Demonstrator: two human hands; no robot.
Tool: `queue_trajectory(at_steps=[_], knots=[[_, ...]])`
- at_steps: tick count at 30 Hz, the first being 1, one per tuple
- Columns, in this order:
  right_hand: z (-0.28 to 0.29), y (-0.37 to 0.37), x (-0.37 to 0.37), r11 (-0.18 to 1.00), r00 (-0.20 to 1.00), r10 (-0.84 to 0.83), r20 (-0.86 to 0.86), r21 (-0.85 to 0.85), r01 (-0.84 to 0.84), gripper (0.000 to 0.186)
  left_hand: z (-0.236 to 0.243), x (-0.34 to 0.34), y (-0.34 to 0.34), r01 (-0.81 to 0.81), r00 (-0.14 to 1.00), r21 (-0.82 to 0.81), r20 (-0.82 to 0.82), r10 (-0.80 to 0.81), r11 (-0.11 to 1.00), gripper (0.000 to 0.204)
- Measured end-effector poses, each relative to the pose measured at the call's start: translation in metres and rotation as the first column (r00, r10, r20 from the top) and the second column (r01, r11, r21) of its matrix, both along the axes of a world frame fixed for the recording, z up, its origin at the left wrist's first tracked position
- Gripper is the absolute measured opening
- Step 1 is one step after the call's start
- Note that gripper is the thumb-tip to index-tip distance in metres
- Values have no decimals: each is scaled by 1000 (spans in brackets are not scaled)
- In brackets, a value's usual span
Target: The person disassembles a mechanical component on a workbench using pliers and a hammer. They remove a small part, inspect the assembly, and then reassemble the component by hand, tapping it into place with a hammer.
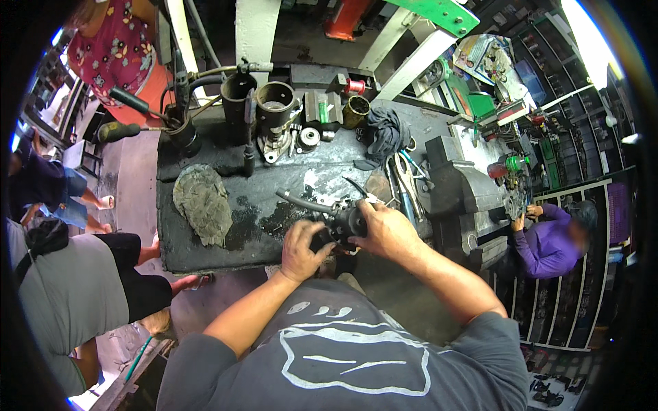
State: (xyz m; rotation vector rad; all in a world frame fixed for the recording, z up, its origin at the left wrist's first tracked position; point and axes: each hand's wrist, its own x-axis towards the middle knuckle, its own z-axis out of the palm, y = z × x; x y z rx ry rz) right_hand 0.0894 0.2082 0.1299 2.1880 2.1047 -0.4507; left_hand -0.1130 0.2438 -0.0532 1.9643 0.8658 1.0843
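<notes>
Over the front edge of the bench, a dark, round-bodied machine part [349, 223] is held between both hands. My left hand [303, 251] has its fingers curled round the left side of it. From the right, my right hand [385, 231] grips the part, thumb and fingers wrapped over its edge. A short dark hose [301, 201] with a metal fitting sticks out to the left just beyond the part. A crumpled grey rag [203, 204] lies to the left of my hands. Pliers and other hand tools [404, 185] lie beyond my right hand.
The dark, oil-stained bench [253, 240] carries metal cylinders [275, 103], a tool can [184, 137], a dark cloth [388, 134] and a large vise [459, 181]. A person in purple [552, 243] works at the right. Other people stand at the left, one in a grey shirt [68, 294].
</notes>
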Motion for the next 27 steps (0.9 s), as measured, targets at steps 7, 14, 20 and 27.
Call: queue_trajectory(at_steps=[7, 14, 20, 27], knots=[[0, -44, 58, 863, 841, -371, -394, 189, 469, 78, 22, 14, 6, 64, 986, -64, -150, -73, 996, 38], [-69, -127, 83, 864, 792, -441, -422, 41, 503, 72, 29, 17, 13, 106, 947, -48, -301, -116, 993, 31], [-95, -145, 79, 901, 734, -334, -591, 27, 432, 65, 36, 22, 21, 162, 940, -159, -274, -202, 974, 28], [-102, -116, 97, 924, 713, -142, -686, 165, 343, 58, 29, 27, 1, 29, 944, 48, -329, -12, 998, 34]])
